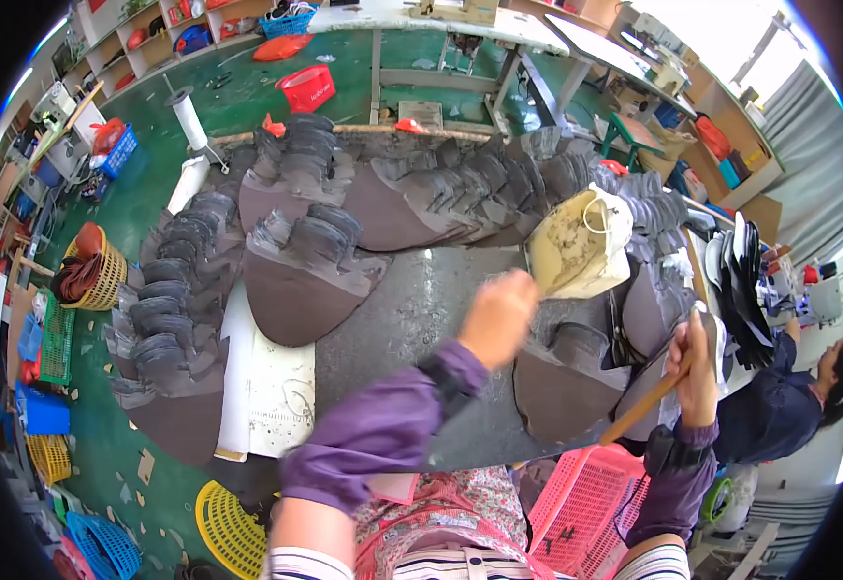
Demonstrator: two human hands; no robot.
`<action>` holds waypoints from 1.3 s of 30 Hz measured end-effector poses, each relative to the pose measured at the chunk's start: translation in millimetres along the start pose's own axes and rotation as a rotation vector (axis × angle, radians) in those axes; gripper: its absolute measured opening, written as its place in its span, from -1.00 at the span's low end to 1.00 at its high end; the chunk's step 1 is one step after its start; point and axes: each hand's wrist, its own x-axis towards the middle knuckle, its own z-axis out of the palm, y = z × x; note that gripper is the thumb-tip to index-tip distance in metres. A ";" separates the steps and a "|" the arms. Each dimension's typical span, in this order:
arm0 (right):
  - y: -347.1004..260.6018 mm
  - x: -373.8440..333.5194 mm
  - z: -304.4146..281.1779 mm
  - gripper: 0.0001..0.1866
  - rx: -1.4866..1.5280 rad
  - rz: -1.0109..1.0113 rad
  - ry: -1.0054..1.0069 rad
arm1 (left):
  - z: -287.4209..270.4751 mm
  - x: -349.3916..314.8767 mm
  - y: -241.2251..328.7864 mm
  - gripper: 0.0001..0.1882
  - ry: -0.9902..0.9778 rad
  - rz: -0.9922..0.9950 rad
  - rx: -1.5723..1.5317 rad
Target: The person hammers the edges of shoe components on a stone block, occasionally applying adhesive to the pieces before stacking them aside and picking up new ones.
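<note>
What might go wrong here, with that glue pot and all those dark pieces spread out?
The left hand reaches toward the glue pot, which sits among crowded pieces; a knock might tip it. The right hand holds a brush handle over a piece, so stray drips could mark neighbours.

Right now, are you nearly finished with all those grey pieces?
Many grey pieces already lie fanned out in rows on the table. The left hand reaches toward the stained tub; the right hand grips a wooden-handled brush against one piece. How many remain is hard to tell.
</note>
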 end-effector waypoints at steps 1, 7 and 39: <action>-2.4 -11.6 0.8 -0.72 -0.013 0.014 0.022 | -15.4 4.0 -20.9 -0.88 0.155 0.019 -0.003; 34.0 -49.2 77.9 -0.84 -0.805 -0.213 -0.336 | -152.6 -26.9 -182.0 -0.65 0.274 -0.034 1.001; 69.4 -80.7 132.2 -0.48 -0.873 -0.387 -0.552 | -111.0 -130.5 -52.1 -0.21 -0.480 -0.001 0.427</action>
